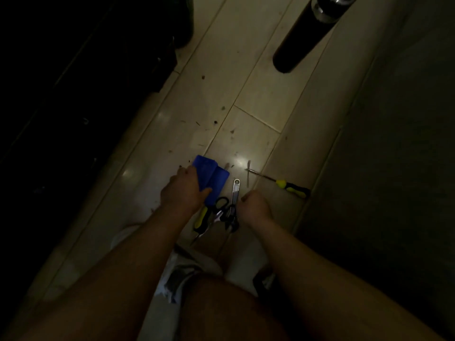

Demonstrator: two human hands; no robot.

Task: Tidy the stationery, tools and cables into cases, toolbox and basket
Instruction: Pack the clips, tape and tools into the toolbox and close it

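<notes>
While dim light blurs the pale wooden floor, both hands work over scattered tools.
Left hand grips an open blue plastic case; right hand is curled, its fingers hidden, beside black-handled scissors and a silver wrench.

left hand: reaching down, fingers curling over the near edge of the blue case, gripping it
right hand: hanging just right of the case, knuckles up, fingers tucked under, can't tell if it's holding anything
forearms: both bare, stretching forward and angling in toward the case
knee: bare, poking up between the arms, well below the case
</notes>
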